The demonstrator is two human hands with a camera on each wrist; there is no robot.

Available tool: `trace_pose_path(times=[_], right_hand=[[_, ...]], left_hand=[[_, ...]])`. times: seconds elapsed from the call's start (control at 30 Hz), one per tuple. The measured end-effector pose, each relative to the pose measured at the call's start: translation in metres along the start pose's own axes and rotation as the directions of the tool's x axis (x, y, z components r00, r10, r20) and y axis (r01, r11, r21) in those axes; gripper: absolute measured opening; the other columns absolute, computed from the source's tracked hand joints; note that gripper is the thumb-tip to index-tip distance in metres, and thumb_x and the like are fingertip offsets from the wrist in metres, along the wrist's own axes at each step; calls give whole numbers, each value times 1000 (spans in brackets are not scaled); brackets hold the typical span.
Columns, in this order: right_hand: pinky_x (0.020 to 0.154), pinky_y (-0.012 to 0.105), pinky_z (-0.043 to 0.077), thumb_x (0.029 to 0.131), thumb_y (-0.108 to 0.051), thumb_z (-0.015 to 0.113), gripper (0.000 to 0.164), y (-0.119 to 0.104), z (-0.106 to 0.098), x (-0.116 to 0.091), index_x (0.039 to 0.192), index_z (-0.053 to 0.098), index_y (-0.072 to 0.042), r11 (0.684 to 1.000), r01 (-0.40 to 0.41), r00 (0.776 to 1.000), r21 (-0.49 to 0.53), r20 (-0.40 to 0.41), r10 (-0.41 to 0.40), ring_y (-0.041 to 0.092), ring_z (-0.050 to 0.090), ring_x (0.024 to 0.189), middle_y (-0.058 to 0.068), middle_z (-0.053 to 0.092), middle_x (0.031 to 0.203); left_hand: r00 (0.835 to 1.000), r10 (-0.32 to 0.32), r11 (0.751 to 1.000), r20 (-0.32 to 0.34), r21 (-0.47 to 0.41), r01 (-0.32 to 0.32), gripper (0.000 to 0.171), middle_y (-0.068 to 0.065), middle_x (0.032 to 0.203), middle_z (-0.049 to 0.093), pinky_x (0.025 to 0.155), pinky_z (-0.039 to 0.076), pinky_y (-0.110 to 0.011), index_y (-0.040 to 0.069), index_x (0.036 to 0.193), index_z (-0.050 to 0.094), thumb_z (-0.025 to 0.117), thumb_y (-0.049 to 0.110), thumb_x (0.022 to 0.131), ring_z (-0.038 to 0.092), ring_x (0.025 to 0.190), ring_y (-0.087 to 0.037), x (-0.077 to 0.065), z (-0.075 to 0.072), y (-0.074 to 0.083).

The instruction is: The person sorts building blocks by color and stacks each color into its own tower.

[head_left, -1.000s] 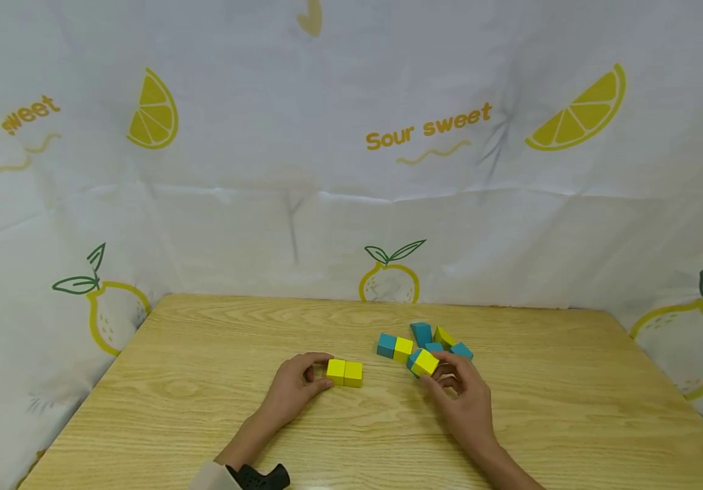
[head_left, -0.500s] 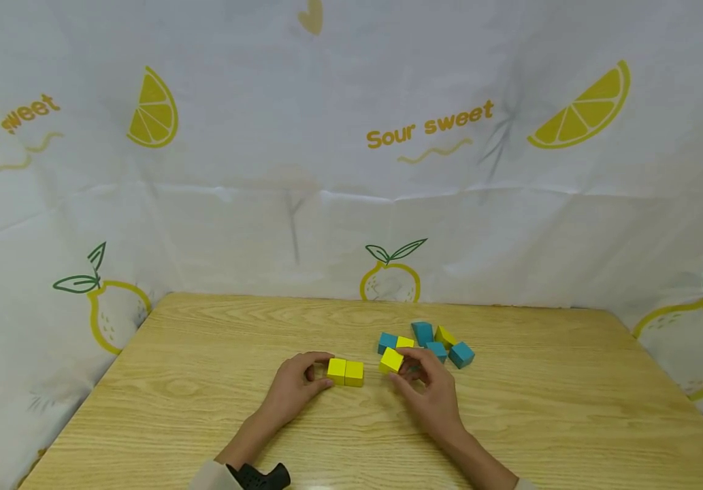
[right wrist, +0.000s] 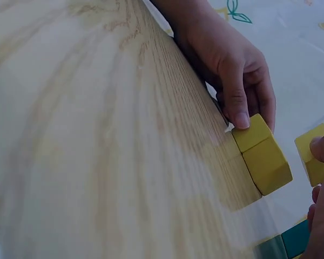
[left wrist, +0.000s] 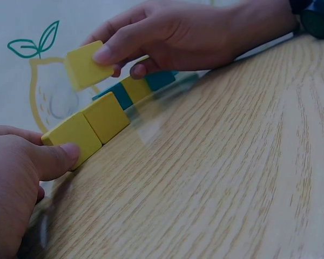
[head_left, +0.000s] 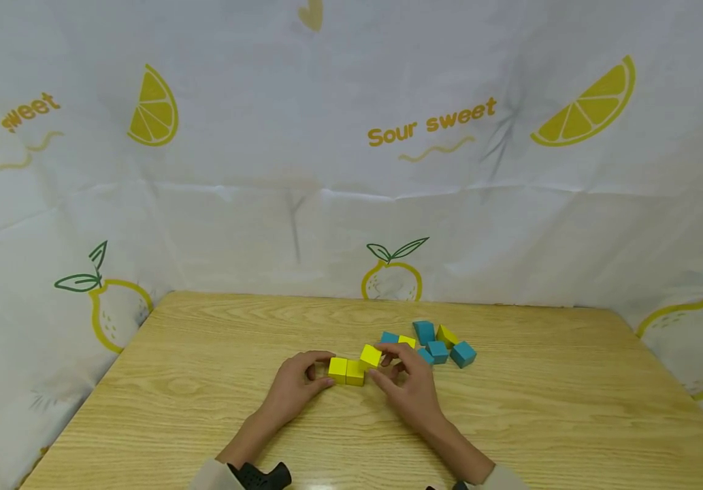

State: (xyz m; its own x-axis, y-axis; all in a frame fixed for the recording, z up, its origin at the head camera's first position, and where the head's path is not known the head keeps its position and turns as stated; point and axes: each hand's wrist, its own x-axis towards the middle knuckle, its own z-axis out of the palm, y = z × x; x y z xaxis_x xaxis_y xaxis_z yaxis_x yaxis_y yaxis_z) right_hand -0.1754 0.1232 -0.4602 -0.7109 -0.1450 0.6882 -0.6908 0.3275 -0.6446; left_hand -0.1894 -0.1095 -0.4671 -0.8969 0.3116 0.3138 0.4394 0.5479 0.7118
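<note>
Two yellow cubes stand side by side on the table. My left hand (head_left: 297,382) pinches the left cube (head_left: 337,369) between thumb and fingers. Against its right side sits the second yellow cube (head_left: 354,373). My right hand (head_left: 411,381) pinches another yellow cube (head_left: 370,356) at thumb and fingertips. In the left wrist view this held cube (left wrist: 87,66) hangs raised and tilted above the pair, clear of the table. The right wrist view has the pair's near cube (right wrist: 267,164) next to the raised cube (right wrist: 312,154).
Behind my right hand lie a blue cube (head_left: 389,337) and a yellow one (head_left: 407,341) side by side. Farther right are a blue wedge-like block (head_left: 424,332), a yellow triangular block (head_left: 447,336) and blue blocks (head_left: 464,354). A lemon-print cloth (head_left: 253,238) hangs behind the wooden table (head_left: 204,340).
My right hand has carried its yellow cube leftward from the loose blocks to just above the right end of the pair. The left hand has stayed on the left cube.
</note>
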Motion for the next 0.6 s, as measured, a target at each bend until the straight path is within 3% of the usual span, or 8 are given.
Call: trace_pose_path(times=[0.13,0.37,0.6], right_hand=[[59,29,48,79,-3,78,41,3,8,1,116,63,-8,999,-42,999,-30,23,43,19,54,79,6,61,92],[66,37,43,75,1,79,41,2,20,5,113,65,-3,997,-45,999,-57,14,46,30,56,80,11,63,98],[73,35,41,80,-14,79,39,-2,24,9,116,65,-17,992,-108,992,-59,61,112,22,56,89,-4,62,106]], left_hand=[[1000,2,1000,0,-1,-2,40,8,72,47,57,39,-24,11,118,67,78,17,80,40,63,-8,0,0,0],[1000,9,1000,1,11,-9,39,9,73,47,56,39,-25,10,118,66,77,19,81,40,62,-8,1,1,-2],[1000,8,1000,3,16,-8,39,9,73,47,56,39,-25,11,118,67,77,19,81,41,62,-8,1,1,-2]])
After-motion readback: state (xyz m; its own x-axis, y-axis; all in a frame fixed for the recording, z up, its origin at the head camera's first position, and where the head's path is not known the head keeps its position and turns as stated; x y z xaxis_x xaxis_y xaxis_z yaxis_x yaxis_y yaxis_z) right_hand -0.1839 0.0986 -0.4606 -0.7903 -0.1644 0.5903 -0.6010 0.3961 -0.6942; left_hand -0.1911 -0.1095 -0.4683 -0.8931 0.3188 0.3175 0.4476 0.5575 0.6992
